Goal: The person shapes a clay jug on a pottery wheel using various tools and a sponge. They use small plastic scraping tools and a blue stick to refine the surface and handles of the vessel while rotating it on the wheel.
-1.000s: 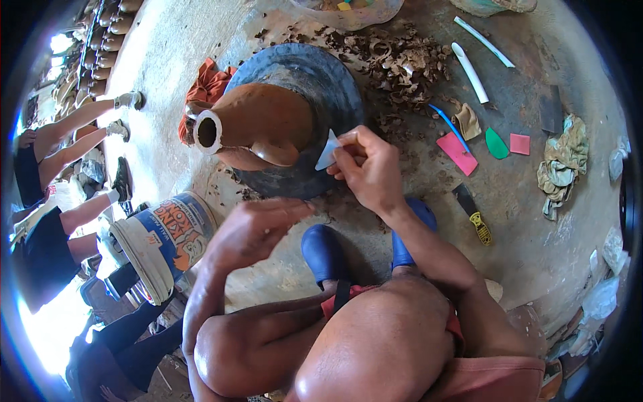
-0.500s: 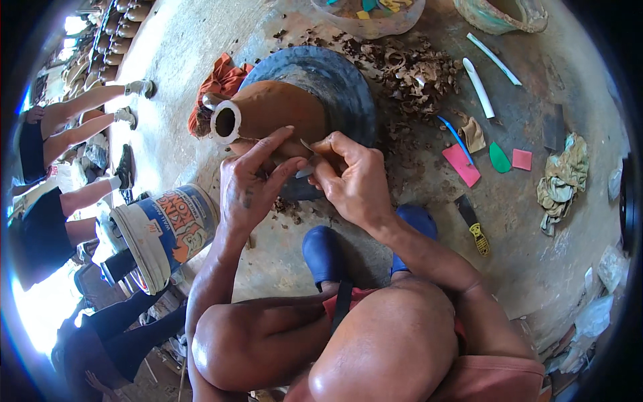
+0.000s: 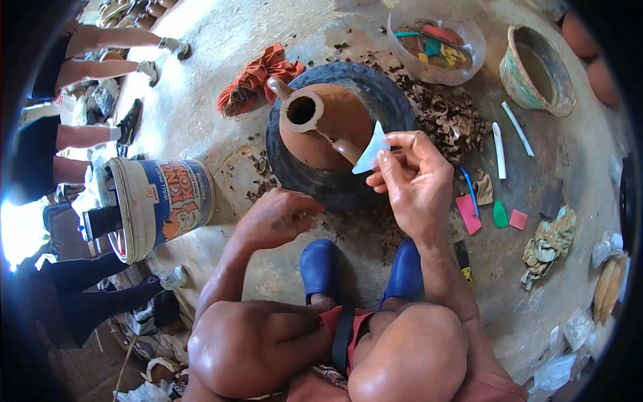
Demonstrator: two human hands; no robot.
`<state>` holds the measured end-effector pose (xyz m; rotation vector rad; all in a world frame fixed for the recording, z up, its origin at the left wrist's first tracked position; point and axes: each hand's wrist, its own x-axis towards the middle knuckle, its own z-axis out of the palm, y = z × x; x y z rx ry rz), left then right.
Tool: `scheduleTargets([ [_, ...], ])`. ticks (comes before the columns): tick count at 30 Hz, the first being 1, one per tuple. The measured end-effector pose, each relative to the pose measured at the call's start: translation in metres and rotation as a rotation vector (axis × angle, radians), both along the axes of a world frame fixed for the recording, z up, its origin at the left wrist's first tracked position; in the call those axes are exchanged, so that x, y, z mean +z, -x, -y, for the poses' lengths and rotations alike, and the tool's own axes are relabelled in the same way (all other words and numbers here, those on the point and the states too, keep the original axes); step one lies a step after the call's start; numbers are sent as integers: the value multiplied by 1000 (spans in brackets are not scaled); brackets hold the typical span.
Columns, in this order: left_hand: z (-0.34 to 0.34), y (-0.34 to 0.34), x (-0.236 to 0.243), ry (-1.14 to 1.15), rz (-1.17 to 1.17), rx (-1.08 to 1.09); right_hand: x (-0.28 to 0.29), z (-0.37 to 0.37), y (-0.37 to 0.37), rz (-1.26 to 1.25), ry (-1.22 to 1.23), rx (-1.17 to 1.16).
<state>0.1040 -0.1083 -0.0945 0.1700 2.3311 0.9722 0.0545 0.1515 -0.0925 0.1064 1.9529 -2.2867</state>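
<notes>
Clay vessel point(image 3: 351, 120), one — stood on one dark wheel point(image 3: 301, 184), mouth upward. Translucent blade point(image 3: 372, 149), one — pinched between thumb and fingers of the right hand point(image 3: 416, 179); whether the vessel is touched by it cannot be told. Left hand point(image 3: 278, 218): half curled, nothing seen held, apart from the vessel. Step judged in hand: surface work, blade poised; for a next pass, a steadied vessel and controlled edge would be called for. Also counted: white tubes point(image 3: 499, 151), two; pink pieces point(image 3: 468, 216), two; green piece point(image 3: 499, 214), one; orange cloth point(image 3: 264, 77), one.
</notes>
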Motion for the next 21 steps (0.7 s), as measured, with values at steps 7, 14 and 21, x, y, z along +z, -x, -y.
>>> scheduleTargets([
  [7,10,-40,-93,-42,-118,82,14,25,17,11,-220,95],
  [14,-5,-41,-85,-357,5,150,21,46,25,55,-352,25],
  [21,-18,28,43,-191,-698,294,32,45,48,-5,-475,53],
])
